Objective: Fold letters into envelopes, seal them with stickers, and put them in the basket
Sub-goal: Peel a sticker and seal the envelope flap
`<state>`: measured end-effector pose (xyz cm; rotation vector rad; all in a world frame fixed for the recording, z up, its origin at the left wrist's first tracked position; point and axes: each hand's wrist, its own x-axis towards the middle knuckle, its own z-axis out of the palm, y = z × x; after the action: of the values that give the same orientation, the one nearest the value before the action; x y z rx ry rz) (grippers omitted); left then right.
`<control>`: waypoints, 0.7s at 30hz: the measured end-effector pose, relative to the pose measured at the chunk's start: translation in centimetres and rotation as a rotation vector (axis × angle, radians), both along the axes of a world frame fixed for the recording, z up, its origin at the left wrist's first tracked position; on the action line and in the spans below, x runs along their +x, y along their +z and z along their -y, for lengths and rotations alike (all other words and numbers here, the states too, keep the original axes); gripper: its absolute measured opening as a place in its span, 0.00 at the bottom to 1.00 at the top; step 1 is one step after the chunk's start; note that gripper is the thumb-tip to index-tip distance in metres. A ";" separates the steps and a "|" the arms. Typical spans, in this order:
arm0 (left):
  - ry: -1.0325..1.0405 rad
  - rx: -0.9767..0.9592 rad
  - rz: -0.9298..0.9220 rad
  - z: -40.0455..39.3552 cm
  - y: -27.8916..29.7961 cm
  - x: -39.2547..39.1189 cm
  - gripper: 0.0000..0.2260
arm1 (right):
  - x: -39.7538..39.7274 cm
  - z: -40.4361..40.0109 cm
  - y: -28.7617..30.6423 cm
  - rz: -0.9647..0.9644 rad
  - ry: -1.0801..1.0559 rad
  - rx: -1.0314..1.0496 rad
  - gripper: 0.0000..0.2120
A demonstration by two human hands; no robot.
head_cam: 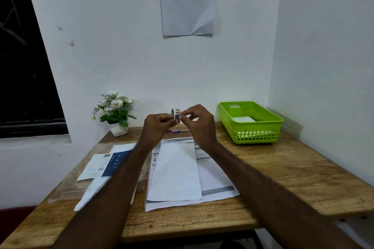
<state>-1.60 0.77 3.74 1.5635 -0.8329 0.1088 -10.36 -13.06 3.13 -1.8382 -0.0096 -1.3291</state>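
Both hands are raised above the middle of the wooden table. My left hand (158,126) grips a small roll of patterned stickers (175,112). My right hand (199,122) pinches the free end of the roll with thumb and forefinger. Below the hands a white envelope (175,172) lies flat on top of printed letter sheets (216,183). A green plastic basket (251,122) stands at the back right of the table, and white envelopes lie inside it.
More papers and a blue-and-white leaflet (105,164) lie on the left of the table. A pen (181,131) lies behind the envelope. A potted artificial flower (115,112) stands at the back left. A printed sheet (187,0) hangs on the wall.
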 end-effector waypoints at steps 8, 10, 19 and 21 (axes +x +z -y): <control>0.030 -0.012 -0.014 -0.1 0.1 0.0 0.10 | -0.1 -0.8 0.7 -0.070 0.217 0.507 0.03; 0.063 0.003 -0.013 -0.1 -0.1 0.4 0.11 | -0.5 -1.0 1.2 -0.095 0.368 0.806 0.04; 0.461 0.523 0.394 -1.1 -1.3 2.6 0.07 | -0.7 -0.3 1.1 -0.144 0.365 0.836 0.04; 0.514 0.633 0.428 -1.5 -1.5 3.0 0.09 | -0.5 -0.3 0.9 -0.169 0.359 0.798 0.04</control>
<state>1.38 2.30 2.21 2.3860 -0.8119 0.6174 -10.85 -12.73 4.04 -1.1820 0.2363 -0.7562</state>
